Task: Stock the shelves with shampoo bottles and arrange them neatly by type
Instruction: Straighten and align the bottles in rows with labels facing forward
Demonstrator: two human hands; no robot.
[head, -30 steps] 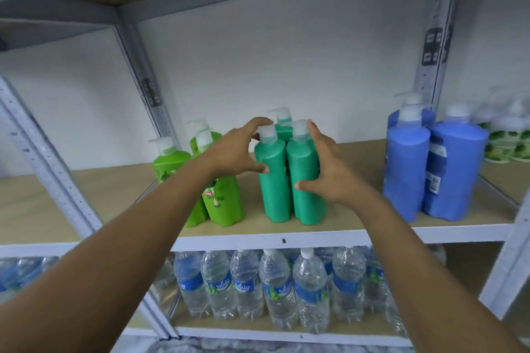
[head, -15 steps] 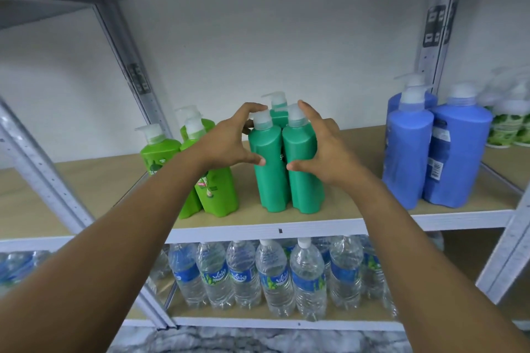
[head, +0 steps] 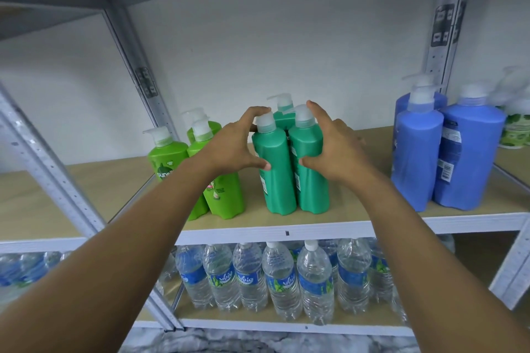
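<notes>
Three teal pump bottles stand bunched mid-shelf: a front left one [head: 276, 180], a front right one [head: 312, 180] and a rear one [head: 282, 117]. My left hand [head: 232, 146] cups the left side of the front left bottle, thumb on its front and fingers curled behind its neck. My right hand [head: 335, 149] cups the right side of the front right bottle the same way. Light green pump bottles [head: 226, 195] stand close to the left. Tall blue pump bottles [head: 415, 152] stand apart to the right.
The wooden shelf board [head: 358, 209] has a white front rail. Below it, a row of water bottles [head: 281, 281] fills the lower shelf. White and green bottles [head: 516, 129] sit at the far right. A slanted metal post [head: 48, 169] crosses the left side.
Both hands stay cupped on the two front teal bottles; my thumbs have come closer together across their fronts. The view has shifted slightly.
</notes>
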